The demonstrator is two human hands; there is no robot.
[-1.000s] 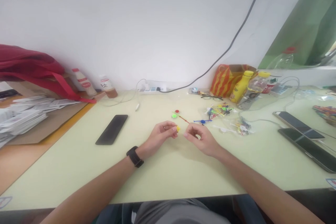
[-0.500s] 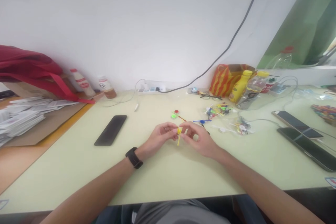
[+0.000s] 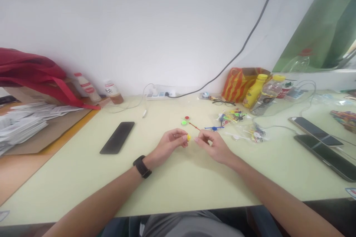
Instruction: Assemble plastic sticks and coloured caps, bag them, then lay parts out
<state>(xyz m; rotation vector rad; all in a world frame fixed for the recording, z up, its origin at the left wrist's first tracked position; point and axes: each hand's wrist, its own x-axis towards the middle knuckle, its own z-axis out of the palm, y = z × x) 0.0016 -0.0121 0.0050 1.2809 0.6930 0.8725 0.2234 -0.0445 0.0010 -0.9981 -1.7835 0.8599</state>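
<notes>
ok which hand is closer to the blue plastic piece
Right. The right hand is just on the near side of the blue plastic piece, apparently not touching it; the left hand is farther off to its left, pinching a small yellow piece.

From the right hand (image 3: 213, 146), a phone (image 3: 117, 137) is lying at nine o'clock; a bag (image 3: 235, 84) is standing at one.
</notes>
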